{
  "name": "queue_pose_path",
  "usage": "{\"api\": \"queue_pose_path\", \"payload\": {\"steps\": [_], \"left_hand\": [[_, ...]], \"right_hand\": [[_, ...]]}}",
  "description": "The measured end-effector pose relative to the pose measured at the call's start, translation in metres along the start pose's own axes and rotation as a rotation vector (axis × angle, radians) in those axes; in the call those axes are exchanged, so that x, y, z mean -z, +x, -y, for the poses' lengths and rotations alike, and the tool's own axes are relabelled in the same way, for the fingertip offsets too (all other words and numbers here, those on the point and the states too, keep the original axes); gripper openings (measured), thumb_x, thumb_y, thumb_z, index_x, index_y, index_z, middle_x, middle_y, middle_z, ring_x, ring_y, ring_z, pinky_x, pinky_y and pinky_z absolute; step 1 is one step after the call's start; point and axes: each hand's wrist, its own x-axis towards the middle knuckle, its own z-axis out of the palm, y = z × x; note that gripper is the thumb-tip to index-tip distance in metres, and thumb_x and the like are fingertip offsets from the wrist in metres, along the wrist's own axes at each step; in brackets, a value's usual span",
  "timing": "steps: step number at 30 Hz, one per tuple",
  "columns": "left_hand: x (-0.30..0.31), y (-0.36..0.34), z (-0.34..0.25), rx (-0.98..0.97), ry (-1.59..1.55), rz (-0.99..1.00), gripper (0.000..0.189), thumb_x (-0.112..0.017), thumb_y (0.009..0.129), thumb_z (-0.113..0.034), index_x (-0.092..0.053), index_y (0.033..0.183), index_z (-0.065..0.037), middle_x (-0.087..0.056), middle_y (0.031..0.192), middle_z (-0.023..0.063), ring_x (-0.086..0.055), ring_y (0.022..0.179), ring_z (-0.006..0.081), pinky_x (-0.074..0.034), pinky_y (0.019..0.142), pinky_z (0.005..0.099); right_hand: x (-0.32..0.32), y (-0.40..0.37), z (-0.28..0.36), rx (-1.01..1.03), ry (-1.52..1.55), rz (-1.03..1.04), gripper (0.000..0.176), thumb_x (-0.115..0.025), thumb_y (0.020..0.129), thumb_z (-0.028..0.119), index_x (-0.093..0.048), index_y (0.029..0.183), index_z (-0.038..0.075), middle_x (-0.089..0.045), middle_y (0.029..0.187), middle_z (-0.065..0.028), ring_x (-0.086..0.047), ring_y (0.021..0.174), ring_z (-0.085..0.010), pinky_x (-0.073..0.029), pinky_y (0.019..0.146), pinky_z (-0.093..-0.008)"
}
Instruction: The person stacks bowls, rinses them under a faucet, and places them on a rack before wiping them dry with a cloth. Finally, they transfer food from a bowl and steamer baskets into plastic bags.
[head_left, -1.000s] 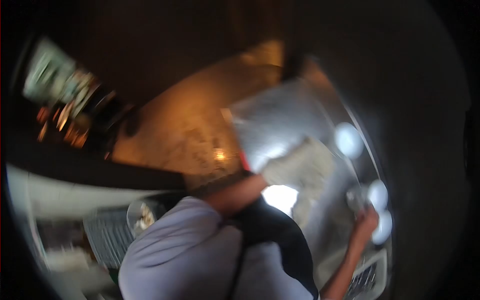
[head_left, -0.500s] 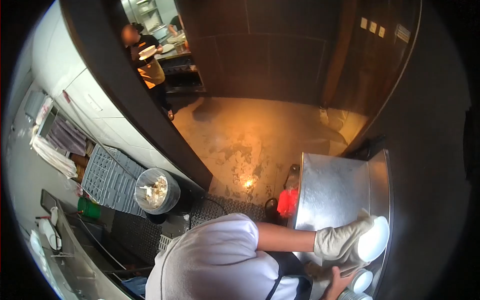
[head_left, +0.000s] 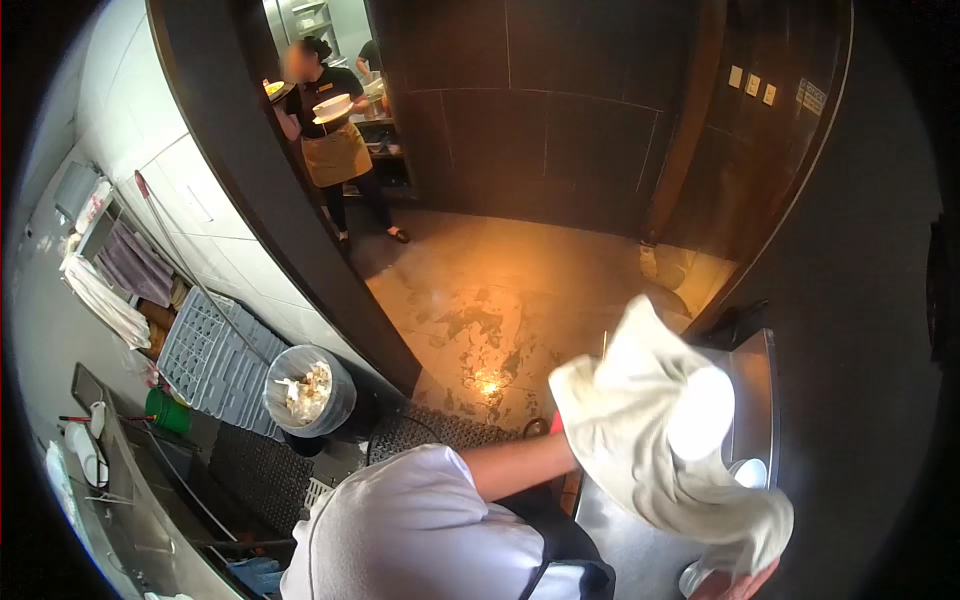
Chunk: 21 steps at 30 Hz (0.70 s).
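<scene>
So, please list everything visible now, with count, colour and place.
Cloth: one, cream, above the counter
Bowl: one, white, against the cloth
Dishware: count unclear, white, on the counter
Counter: one, steel-grey, lower right
Waste bin: one, dark, clear-lined, lower left
Dish racks: several, grey, beside the bin
Bucket: one, green, far left
Pole: one, red-ended, far left
Towels: at least two, mauve and white, far left
Switch plates: three, pale, upper right
Co-worker: one, black top, tan apron, doorway
Left forearm: one, bare, leading into the cloth
Right grip: one, bare, at the cloth's edge
</scene>
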Motion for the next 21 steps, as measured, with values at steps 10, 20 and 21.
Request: {"api": "queue_pose_path", "payload": {"steps": [10, 20, 21], "left_hand": [[-0.015, -0.018, 0.046, 0.05, 0.497, 0.248, 0.044, -0.061, 0.097, -0.029, -0.057, 0.129, 0.001, -0.063, 0.12, 0.0117, -0.059, 0.109, 0.0181, -0.047, 0.099, 0.0311], [-0.031, -0.019, -0.013, 0.07, 0.915, 0.454, 0.041, -0.062, 0.095, -0.021, -0.056, 0.129, 0.001, -0.061, 0.121, 0.0126, -0.057, 0.112, 0.0186, -0.045, 0.101, 0.0313], [-0.035, -0.02, -0.022, 0.056, 0.933, 0.446, 0.04, -0.062, 0.095, -0.021, -0.056, 0.129, 0.001, -0.061, 0.121, 0.0127, -0.057, 0.113, 0.0187, -0.045, 0.101, 0.0313]], "right_hand": [[-0.094, 0.033, -0.031, 0.145, -0.598, 0.443, 0.05, -0.054, 0.096, 0.016, -0.048, 0.14, -0.007, -0.058, 0.127, -0.0282, -0.054, 0.123, -0.0454, -0.04, 0.106, -0.0475], [-0.077, 0.022, 0.044, -0.465, 0.712, -0.007, 0.041, -0.053, 0.096, 0.024, -0.059, 0.124, -0.005, -0.067, 0.118, -0.0136, -0.066, 0.105, -0.0248, -0.052, 0.094, -0.0383], [-0.076, 0.03, 0.075, -0.349, 0.612, -0.017, 0.04, -0.056, 0.094, 0.024, -0.061, 0.122, -0.005, -0.068, 0.115, -0.0128, -0.066, 0.104, -0.0248, -0.052, 0.093, -0.0383]]}}
